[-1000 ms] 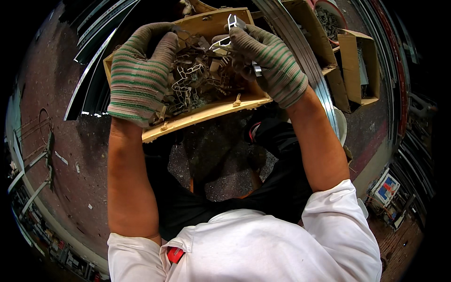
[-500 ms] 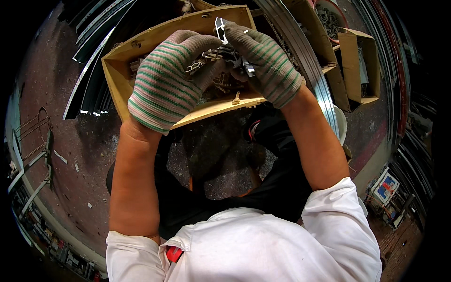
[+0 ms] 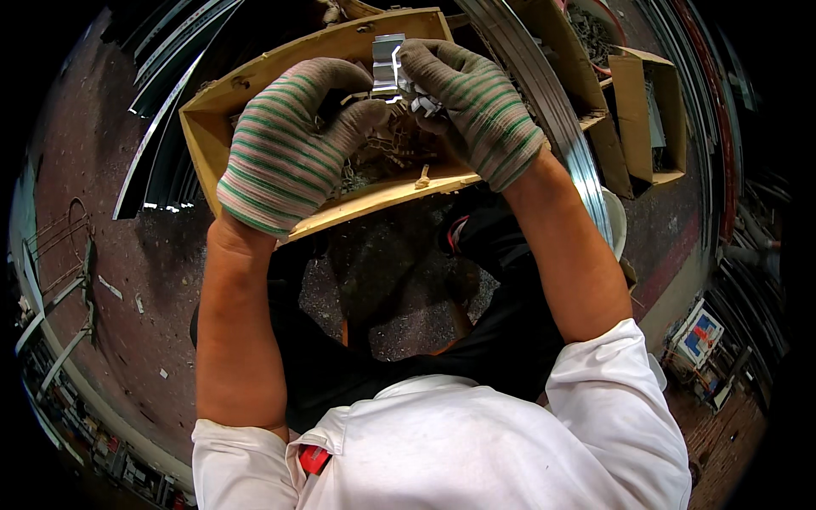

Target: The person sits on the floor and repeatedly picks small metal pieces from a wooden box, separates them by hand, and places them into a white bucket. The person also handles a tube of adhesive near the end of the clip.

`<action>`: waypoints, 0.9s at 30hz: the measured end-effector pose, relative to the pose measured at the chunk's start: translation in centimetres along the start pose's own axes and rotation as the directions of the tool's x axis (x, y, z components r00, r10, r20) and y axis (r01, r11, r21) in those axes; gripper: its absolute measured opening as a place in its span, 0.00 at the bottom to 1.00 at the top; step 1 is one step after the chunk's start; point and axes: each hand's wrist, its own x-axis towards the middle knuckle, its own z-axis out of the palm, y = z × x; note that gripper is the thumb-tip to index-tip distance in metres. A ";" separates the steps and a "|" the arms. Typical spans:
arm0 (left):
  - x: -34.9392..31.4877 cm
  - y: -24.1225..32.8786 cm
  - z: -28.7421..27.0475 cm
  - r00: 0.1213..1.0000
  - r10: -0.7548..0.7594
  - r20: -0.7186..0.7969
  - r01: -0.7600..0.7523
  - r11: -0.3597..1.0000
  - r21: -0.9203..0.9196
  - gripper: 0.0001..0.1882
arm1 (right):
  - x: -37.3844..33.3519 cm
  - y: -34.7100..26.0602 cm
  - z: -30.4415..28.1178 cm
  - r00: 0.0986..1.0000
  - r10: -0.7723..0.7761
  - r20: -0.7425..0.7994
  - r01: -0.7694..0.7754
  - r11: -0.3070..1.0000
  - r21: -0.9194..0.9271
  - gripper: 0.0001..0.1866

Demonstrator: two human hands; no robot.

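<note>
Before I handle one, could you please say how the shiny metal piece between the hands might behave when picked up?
The metal piece is probably stiff, given its crisp edges. It may be slippery, as its face gleams, and perhaps light, because its walls look thin.

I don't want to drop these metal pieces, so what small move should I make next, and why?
Perhaps steady the shiny metal piece with your left hand: it sits beside your right hand, which seems to hold other metal pieces too, above the wooden box. Your left hand is close by, though whether it touches the piece is unclear.
</note>
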 end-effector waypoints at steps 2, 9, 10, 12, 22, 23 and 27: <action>-0.1 0.0 -0.2 1.000 -0.031 0.003 0.031 0.999 -0.043 0.13 | 0.1 0.0 0.0 1.000 -0.010 0.015 0.010 1.000 -0.015 0.24; -0.1 0.1 -0.8 0.980 -0.198 -0.028 0.189 0.961 -0.204 0.13 | 0.7 0.7 -0.3 0.996 -0.090 0.007 0.090 0.996 0.016 0.23; 0.0 -0.1 -0.7 0.985 -0.167 -0.053 0.151 0.963 -0.224 0.13 | 0.9 0.8 -0.3 0.992 -0.129 -0.017 0.128 0.991 -0.051 0.21; -0.1 -0.5 -0.8 0.989 -0.127 -0.082 0.107 0.972 -0.211 0.12 | 1.0 1.2 0.2 0.979 -0.199 -0.034 0.189 0.963 -0.193 0.19; -0.5 -0.2 0.4 0.982 -0.188 0.013 0.185 0.944 -0.274 0.13 | 0.8 1.2 0.4 0.979 -0.185 0.090 0.179 0.981 0.072 0.16; -0.5 -0.3 0.4 0.980 -0.200 0.010 0.194 0.932 -0.306 0.13 | 0.9 1.2 0.0 0.970 -0.193 0.148 0.170 0.973 0.157 0.17; -0.5 -0.5 0.5 0.997 -0.075 -0.021 0.073 0.993 -0.089 0.14 | 0.1 0.0 0.8 0.992 -0.093 0.082 0.094 0.996 -0.007 0.18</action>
